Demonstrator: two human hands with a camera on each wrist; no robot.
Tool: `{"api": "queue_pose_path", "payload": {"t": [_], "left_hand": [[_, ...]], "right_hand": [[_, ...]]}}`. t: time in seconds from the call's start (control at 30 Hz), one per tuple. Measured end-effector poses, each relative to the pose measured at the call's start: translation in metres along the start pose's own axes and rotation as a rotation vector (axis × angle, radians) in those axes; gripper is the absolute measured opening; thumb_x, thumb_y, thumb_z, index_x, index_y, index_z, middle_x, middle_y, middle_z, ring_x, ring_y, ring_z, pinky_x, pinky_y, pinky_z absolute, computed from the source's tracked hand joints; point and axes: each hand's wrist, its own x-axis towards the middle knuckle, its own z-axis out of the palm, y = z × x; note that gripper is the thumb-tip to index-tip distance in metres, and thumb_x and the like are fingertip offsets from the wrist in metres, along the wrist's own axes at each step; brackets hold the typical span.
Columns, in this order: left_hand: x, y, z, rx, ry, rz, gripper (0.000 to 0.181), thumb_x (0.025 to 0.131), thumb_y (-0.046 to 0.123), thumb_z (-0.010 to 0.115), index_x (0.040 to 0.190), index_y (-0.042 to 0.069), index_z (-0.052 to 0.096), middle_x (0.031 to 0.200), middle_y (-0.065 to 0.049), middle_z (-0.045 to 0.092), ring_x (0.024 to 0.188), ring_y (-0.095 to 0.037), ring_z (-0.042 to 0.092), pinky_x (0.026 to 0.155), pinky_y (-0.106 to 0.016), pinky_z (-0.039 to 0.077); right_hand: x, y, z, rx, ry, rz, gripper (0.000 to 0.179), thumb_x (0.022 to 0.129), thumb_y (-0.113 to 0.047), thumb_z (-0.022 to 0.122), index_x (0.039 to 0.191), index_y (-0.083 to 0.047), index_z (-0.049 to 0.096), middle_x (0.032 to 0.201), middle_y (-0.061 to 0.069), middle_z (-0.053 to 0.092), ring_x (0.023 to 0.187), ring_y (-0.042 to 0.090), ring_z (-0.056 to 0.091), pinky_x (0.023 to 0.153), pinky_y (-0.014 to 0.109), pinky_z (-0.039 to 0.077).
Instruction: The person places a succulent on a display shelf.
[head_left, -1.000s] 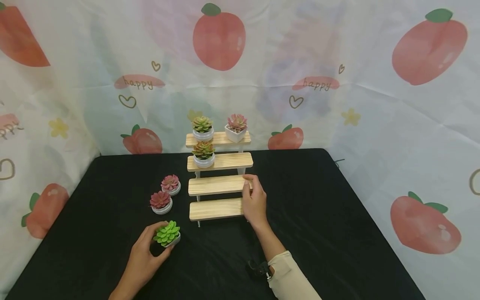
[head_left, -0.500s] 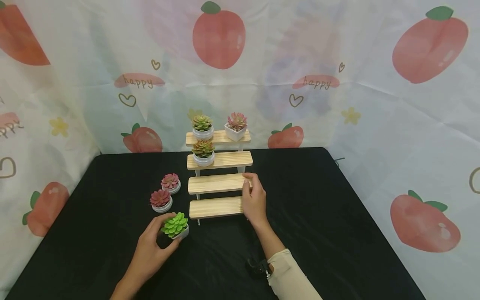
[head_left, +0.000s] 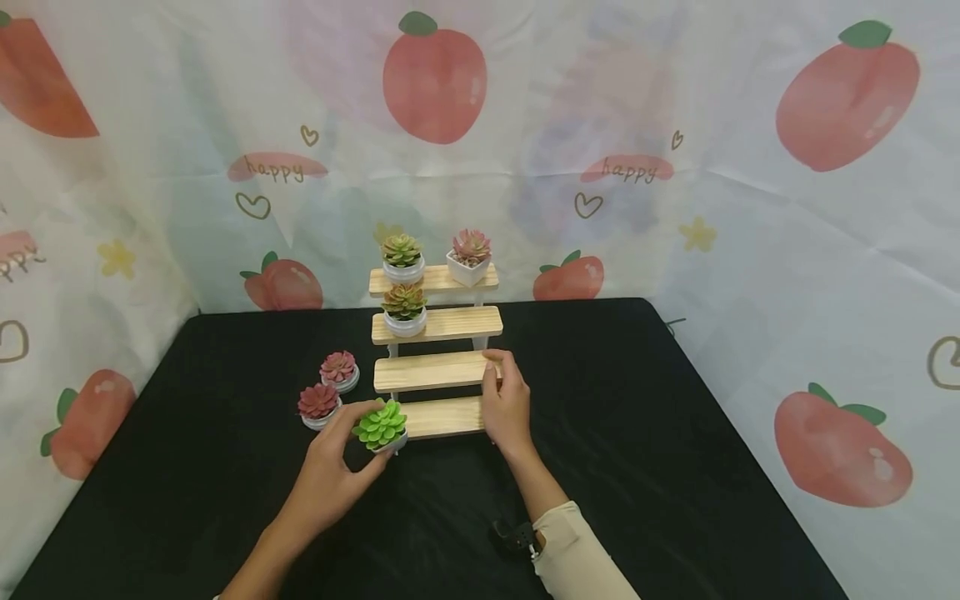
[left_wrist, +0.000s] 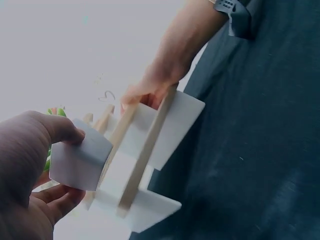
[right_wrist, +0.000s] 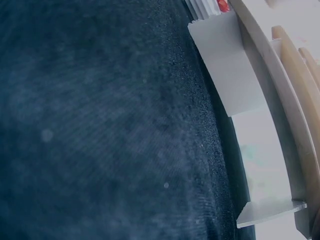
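My left hand (head_left: 330,475) pinches a bright green succulent (head_left: 381,425) in a small white pot, just in front of the left end of the bottom step. In the left wrist view, thumb and fingers clasp the white pot (left_wrist: 82,156) and the boards stand beyond it. A tiered shelf (head_left: 442,417) with pale wooden boards and white supports stands mid-table. My right hand (head_left: 510,408) holds its right side, fingers at the third board's end. Only the shelf's white side panel (right_wrist: 227,60) and boards show in the right wrist view; the hand is out of that frame.
On the top board are a green succulent (head_left: 402,254) and a pink succulent (head_left: 470,250). A green-orange succulent (head_left: 405,308) sits on the second board's left. Two reddish succulents (head_left: 318,404) stand left of the shelf on the black tablecloth (head_left: 637,433). A printed curtain (head_left: 525,100) hangs behind.
My left hand has carried the bright green succulent rightward and away from me, up to the bottom board's left end. The right hand has stayed at the shelf's right side.
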Motion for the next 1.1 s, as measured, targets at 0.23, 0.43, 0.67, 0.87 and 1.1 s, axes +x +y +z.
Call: {"api": "queue_pose_path", "payload": {"t": [0.23, 0.43, 0.67, 0.87, 1.1], "left_hand": [[0.018, 0.005, 0.010, -0.060, -0.012, 0.016, 0.067, 0.079, 0.003, 0.088, 0.137, 0.018, 0.059, 0.130, 0.002, 0.060, 0.114, -0.014, 0.059, 0.094, -0.038, 0.051], [0.035, 0.011, 0.023, -0.093, -0.027, 0.032, 0.063, 0.081, 0.007, 0.087, 0.137, 0.018, 0.059, 0.130, -0.001, 0.060, 0.116, -0.015, 0.058, 0.094, -0.045, 0.053], [0.060, 0.020, 0.039, -0.120, 0.036, 0.046, 0.061, 0.080, 0.009, 0.090, 0.133, 0.012, 0.062, 0.125, -0.003, 0.063, 0.110, -0.018, 0.060, 0.088, -0.046, 0.053], [0.073, 0.023, 0.048, -0.144, 0.086, 0.015, 0.059, 0.078, 0.011, 0.092, 0.131, 0.012, 0.065, 0.122, -0.004, 0.063, 0.108, -0.017, 0.061, 0.085, -0.046, 0.056], [0.080, 0.027, 0.061, -0.141, 0.142, 0.009, 0.061, 0.077, 0.013, 0.094, 0.131, 0.012, 0.066, 0.121, -0.006, 0.062, 0.106, -0.018, 0.060, 0.087, -0.046, 0.055]], "right_hand": [[-0.003, -0.001, 0.001, -0.003, -0.011, 0.026, 0.024, 0.110, -0.018, 0.047, 0.126, -0.014, 0.065, 0.075, 0.002, 0.049, 0.046, 0.014, 0.040, 0.046, 0.032, 0.037], [-0.002, -0.001, 0.001, -0.004, 0.004, 0.001, 0.023, 0.110, -0.016, 0.049, 0.125, -0.012, 0.066, 0.081, 0.004, 0.054, 0.047, 0.013, 0.040, 0.048, 0.032, 0.038], [0.002, -0.001, -0.001, -0.012, 0.014, -0.028, 0.024, 0.110, -0.016, 0.048, 0.125, -0.010, 0.066, 0.080, 0.002, 0.053, 0.046, 0.011, 0.040, 0.047, 0.033, 0.038], [0.003, 0.000, 0.000, -0.016, 0.026, -0.026, 0.024, 0.109, -0.018, 0.049, 0.124, -0.013, 0.067, 0.081, 0.003, 0.055, 0.047, 0.013, 0.043, 0.047, 0.034, 0.040], [0.001, 0.001, 0.000, -0.030, 0.005, -0.011, 0.025, 0.110, -0.020, 0.047, 0.125, -0.013, 0.066, 0.092, 0.003, 0.061, 0.052, 0.013, 0.048, 0.050, 0.034, 0.042]]}}
